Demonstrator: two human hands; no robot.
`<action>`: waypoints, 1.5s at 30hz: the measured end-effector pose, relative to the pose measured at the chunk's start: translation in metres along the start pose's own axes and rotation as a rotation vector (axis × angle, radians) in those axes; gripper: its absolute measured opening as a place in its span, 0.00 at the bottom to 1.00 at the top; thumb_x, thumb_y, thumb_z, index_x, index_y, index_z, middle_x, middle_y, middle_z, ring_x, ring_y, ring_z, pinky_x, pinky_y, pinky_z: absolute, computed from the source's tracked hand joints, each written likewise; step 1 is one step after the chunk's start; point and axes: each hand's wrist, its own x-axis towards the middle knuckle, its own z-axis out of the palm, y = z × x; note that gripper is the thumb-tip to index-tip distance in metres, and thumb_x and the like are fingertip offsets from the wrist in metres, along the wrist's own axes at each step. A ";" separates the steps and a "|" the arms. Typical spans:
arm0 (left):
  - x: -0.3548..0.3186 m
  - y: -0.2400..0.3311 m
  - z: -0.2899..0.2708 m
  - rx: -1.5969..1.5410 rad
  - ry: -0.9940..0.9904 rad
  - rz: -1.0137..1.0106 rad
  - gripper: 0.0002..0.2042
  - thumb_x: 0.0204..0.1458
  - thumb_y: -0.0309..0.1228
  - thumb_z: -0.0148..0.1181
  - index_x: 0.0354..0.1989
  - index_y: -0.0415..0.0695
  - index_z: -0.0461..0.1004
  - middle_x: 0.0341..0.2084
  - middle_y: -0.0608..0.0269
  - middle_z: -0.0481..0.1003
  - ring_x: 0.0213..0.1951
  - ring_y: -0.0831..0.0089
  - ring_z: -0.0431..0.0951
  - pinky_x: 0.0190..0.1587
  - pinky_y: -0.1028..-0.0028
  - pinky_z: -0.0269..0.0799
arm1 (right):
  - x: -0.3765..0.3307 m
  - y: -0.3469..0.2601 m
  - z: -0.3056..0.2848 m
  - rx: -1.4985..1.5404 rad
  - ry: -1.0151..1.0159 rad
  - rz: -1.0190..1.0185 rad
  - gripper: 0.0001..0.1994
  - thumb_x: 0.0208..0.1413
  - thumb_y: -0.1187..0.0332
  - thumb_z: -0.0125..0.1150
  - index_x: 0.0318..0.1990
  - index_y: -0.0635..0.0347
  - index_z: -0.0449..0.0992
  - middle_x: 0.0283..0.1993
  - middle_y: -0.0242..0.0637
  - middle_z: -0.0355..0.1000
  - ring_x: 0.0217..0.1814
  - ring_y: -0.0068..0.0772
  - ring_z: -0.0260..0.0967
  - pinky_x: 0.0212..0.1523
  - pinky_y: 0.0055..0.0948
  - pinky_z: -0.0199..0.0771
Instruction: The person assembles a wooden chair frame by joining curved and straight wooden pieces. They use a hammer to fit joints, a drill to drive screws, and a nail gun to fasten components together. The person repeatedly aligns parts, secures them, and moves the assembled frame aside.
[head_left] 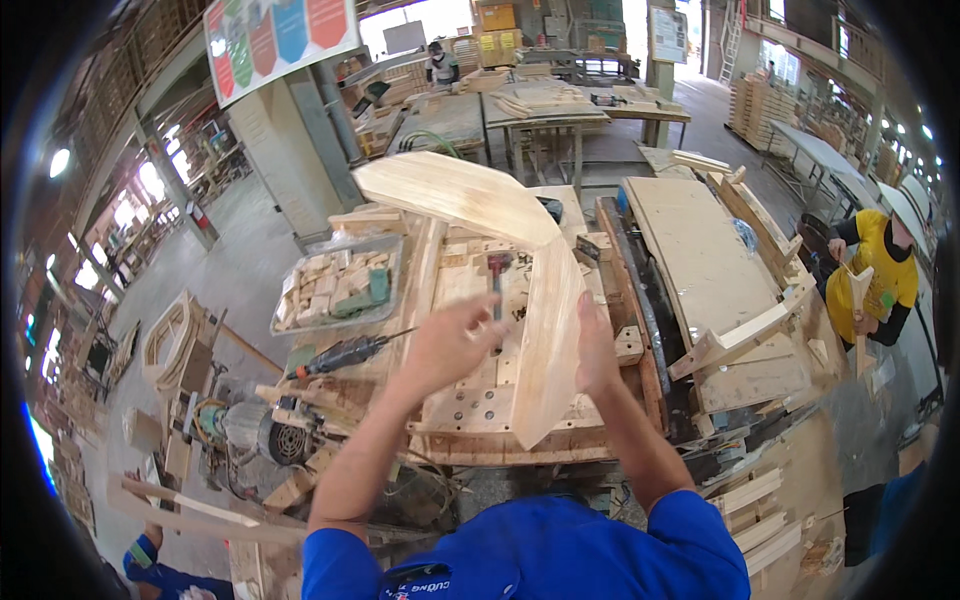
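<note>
An angled pale wood piece (550, 300), two wide boards meeting in a bend, rests over the workbench jig in front of me. My right hand (598, 345) is upright along its right edge, fingers stretched out; it touches or nearly touches the wood. To the left of the near board is my left hand (452, 345), slightly blurred, with fingers loosely bent and apart and nothing visible in them. Just beyond those fingers lies a red-headed tool (498, 262) with a dark handle. A dark power screwdriver (345, 355) with a long bit lies left of my left wrist.
A clear bin of small wood blocks (345, 285) stands at the bench's left. Below it sits a motorised machine (250, 430). A plywood-topped table (700, 250) with a curved wood frame is on the right. A co-worker in yellow (875, 270) stands farther right.
</note>
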 end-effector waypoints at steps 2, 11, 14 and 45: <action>0.019 -0.016 0.064 -0.156 -0.220 -0.231 0.31 0.62 0.54 0.63 0.63 0.40 0.76 0.38 0.49 0.84 0.41 0.59 0.84 0.48 0.63 0.78 | 0.004 0.024 -0.017 0.003 0.191 -0.058 0.24 0.76 0.50 0.48 0.58 0.65 0.72 0.52 0.42 0.78 0.51 0.30 0.76 0.53 0.36 0.78; 0.088 -0.054 0.211 -0.461 -0.162 -0.336 0.28 0.61 0.49 0.66 0.63 0.41 0.78 0.42 0.50 0.85 0.42 0.71 0.84 0.47 0.68 0.78 | 0.008 0.045 -0.095 -0.229 0.419 0.155 0.19 0.72 0.60 0.57 0.60 0.64 0.70 0.52 0.40 0.75 0.52 0.30 0.73 0.54 0.33 0.75; 0.109 -0.087 0.230 -0.366 -0.132 -0.295 0.27 0.61 0.49 0.65 0.61 0.41 0.79 0.44 0.47 0.85 0.43 0.66 0.86 0.48 0.67 0.78 | -0.019 0.061 -0.121 -0.750 0.251 -0.222 0.21 0.70 0.62 0.59 0.65 0.62 0.68 0.56 0.36 0.74 0.50 0.26 0.75 0.55 0.31 0.76; 0.160 -0.109 0.304 -0.036 -0.270 -0.051 0.21 0.61 0.42 0.63 0.52 0.34 0.80 0.39 0.37 0.79 0.47 0.40 0.78 0.54 0.51 0.74 | 0.004 -0.213 -0.289 -1.514 1.119 0.241 0.34 0.57 0.44 0.67 0.53 0.73 0.73 0.44 0.59 0.80 0.46 0.52 0.81 0.43 0.47 0.80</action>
